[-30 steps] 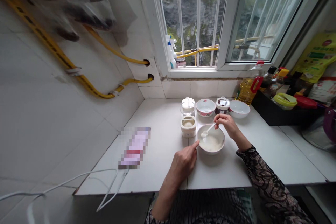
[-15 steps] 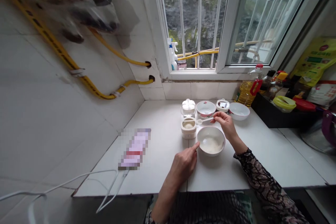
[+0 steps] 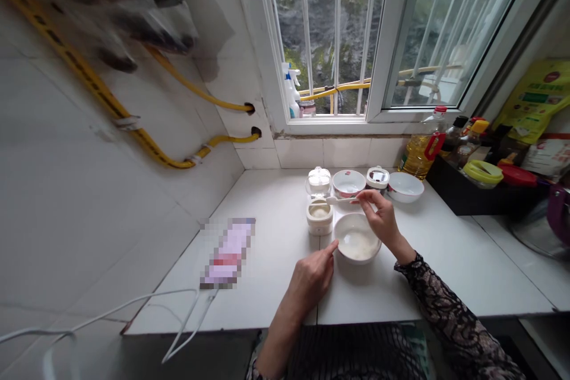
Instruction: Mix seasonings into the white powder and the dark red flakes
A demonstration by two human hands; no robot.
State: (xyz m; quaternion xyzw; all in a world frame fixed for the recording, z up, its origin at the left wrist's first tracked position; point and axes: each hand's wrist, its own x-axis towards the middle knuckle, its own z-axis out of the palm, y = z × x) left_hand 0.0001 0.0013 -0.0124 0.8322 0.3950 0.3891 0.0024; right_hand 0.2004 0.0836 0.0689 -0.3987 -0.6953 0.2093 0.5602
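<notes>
"Two hands, doing what?"
"Right hand [image 3: 383,221] pinches white spoon [image 3: 345,199] beside open jar [image 3: 319,227]; it needs steadiness, I think. Left hand [image 3: 310,273] touches bowl [image 3: 358,260] on tabletop [image 3: 267,273]; its grip, I cannot tell."

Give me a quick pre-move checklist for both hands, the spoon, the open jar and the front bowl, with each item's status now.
1. Right hand has the white spoon: ok, handle pinched in the fingers.
2. Spoon head lined up with the open jar: ok, it appears to be at the jar's top.
3. Jar contents visible: ok, pale inside.
4. Left hand at the front bowl: ok, index fingertip at its left rim.
5. Spoon empty: cannot tell, too small.
</notes>
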